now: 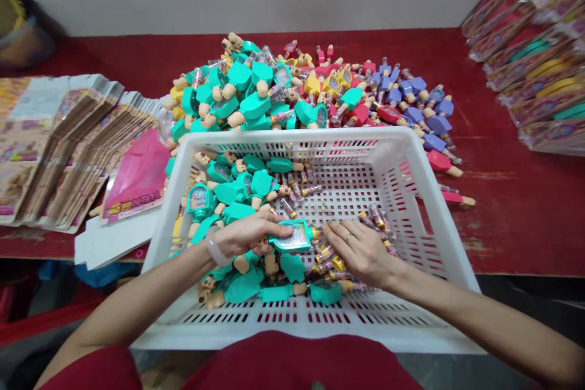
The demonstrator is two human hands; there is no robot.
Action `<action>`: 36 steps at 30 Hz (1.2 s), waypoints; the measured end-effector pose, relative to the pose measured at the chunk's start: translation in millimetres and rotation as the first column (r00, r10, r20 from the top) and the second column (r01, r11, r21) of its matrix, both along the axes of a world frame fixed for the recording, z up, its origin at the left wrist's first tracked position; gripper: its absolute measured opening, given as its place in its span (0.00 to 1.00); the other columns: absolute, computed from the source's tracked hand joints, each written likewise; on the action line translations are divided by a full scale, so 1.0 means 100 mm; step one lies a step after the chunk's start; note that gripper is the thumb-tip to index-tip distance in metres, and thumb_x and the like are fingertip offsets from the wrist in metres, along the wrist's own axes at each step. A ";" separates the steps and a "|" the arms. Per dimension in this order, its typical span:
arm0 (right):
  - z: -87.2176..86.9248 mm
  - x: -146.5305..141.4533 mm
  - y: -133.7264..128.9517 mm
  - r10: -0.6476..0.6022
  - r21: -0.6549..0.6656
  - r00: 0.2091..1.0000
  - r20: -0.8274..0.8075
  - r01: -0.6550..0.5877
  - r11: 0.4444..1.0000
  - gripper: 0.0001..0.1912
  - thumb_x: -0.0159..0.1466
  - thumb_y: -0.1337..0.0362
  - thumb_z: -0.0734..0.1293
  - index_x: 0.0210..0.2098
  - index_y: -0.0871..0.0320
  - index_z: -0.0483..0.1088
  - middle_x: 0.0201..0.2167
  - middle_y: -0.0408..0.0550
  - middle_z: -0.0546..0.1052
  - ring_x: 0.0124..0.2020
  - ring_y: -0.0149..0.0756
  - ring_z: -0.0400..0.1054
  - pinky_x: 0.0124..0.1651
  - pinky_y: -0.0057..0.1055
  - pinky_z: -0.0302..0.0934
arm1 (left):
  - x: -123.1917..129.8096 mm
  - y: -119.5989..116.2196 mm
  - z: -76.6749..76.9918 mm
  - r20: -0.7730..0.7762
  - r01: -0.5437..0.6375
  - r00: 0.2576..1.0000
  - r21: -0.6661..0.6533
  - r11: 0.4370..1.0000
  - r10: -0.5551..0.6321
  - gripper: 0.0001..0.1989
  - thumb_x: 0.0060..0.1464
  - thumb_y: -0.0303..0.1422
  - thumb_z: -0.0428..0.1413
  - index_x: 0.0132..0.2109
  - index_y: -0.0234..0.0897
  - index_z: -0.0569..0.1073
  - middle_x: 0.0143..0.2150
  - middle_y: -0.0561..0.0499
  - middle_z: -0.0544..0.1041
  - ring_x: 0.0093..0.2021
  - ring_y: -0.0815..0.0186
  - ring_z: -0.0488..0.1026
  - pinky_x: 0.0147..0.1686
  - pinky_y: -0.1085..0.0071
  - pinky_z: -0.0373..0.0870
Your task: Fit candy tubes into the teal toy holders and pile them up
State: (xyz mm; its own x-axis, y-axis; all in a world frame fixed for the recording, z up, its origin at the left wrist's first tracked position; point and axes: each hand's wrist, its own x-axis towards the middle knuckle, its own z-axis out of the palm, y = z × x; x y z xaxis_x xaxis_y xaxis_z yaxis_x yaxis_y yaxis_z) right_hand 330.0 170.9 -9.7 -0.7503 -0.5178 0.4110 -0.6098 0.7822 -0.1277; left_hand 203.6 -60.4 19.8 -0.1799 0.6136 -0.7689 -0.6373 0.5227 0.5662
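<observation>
My left hand (pixel 256 234) is closed around a teal plastic toy (pixel 296 235) with a clear printed front, thumb lying on top. From the toy's right end sticks a yellow ring (pixel 315 233), and my right hand (pixel 354 247) has its fingers closed there on a small tube, mostly hidden under them. Both hands are over a white slotted plastic basket (pixel 292 137). Under and around the left hand lie several teal toys (pixel 237 213) with beige dog-head ends. Near the right hand are loose small clear tubes (pixel 377 216) with yellow caps and printed contents.
Behind the basket, a heap of teal toys (pixel 253 106) runs into yellow, red and purple toys (pixel 414 116) on the red table (pixel 516 213). Folded printed cards (pixel 77 140) and a pink package (pixel 139 177) lie left. Packed toys (pixel 539 67) are stacked right.
</observation>
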 end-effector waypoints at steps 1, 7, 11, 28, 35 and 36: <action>0.00 0.00 0.00 0.006 -0.031 1.000 0.027 -0.005 1.000 0.18 0.66 0.73 0.54 0.51 0.66 0.68 0.42 0.61 0.76 0.40 0.44 0.69 0.38 0.41 0.65 | 0.00 0.00 0.00 -0.026 0.019 0.999 -0.002 1.000 -0.019 0.17 0.46 0.44 0.63 0.32 0.34 0.70 0.23 0.58 0.64 0.17 0.78 0.52 0.16 0.75 0.44; 0.12 -0.06 0.05 0.066 -0.229 0.946 0.317 0.009 0.973 0.15 0.60 0.71 0.60 0.45 0.63 0.70 0.35 0.55 0.76 0.37 0.41 0.68 0.37 0.37 0.64 | 0.03 -0.03 0.04 -0.492 0.297 0.840 0.069 0.952 -0.226 0.24 0.53 0.48 0.57 0.51 0.38 0.72 0.34 0.52 0.75 0.27 0.70 0.67 0.25 0.74 0.61; 0.21 -0.13 0.13 0.093 -0.353 0.724 0.683 0.217 0.910 0.14 0.54 0.69 0.66 0.41 0.58 0.73 0.33 0.48 0.76 0.35 0.38 0.69 0.37 0.34 0.63 | 0.07 -0.03 0.10 -0.835 0.508 0.464 -0.024 0.861 -0.297 0.24 0.59 0.46 0.52 0.57 0.38 0.68 0.48 0.46 0.76 0.42 0.61 0.73 0.40 0.70 0.66; 0.16 -0.57 0.34 0.044 -0.557 0.566 0.823 0.791 0.253 0.21 0.54 0.48 0.70 0.35 0.59 0.68 0.18 0.38 0.65 0.18 0.26 0.55 0.19 0.25 0.50 | -1.14 -0.04 0.54 -0.827 -0.175 -0.497 -0.200 0.964 -0.262 0.27 0.60 0.43 0.50 0.63 0.36 0.59 0.60 0.39 0.67 0.60 0.51 0.62 0.57 0.53 0.55; -0.04 -0.51 0.27 0.053 -0.546 0.566 0.823 0.761 0.351 0.21 0.58 0.46 0.67 0.40 0.55 0.65 0.19 0.36 0.66 0.19 0.28 0.58 0.22 0.25 0.52 | -0.79 0.85 -0.11 -0.726 0.045 0.040 -0.685 0.727 -0.687 0.22 0.65 0.40 0.41 0.56 0.30 0.66 0.47 0.34 0.75 0.51 0.49 0.71 0.49 0.53 0.65; -0.05 -0.50 0.28 0.041 -0.537 0.566 0.823 0.754 0.377 0.20 0.58 0.46 0.67 0.40 0.55 0.65 0.20 0.37 0.66 0.19 0.28 0.58 0.22 0.25 0.53 | -0.78 0.91 -0.21 -0.698 0.064 0.082 -0.708 0.703 -0.711 0.22 0.65 0.40 0.41 0.56 0.29 0.67 0.47 0.34 0.75 0.49 0.50 0.72 0.47 0.53 0.66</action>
State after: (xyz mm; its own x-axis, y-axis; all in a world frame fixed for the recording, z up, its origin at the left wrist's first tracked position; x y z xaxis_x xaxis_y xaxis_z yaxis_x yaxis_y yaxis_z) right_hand 280.1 198.5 -14.9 -0.9520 0.1542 -0.2645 0.2873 0.1520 -0.9457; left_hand 125.3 30.5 -1.3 -0.7402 0.5488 -0.3884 0.5441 0.8283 0.1335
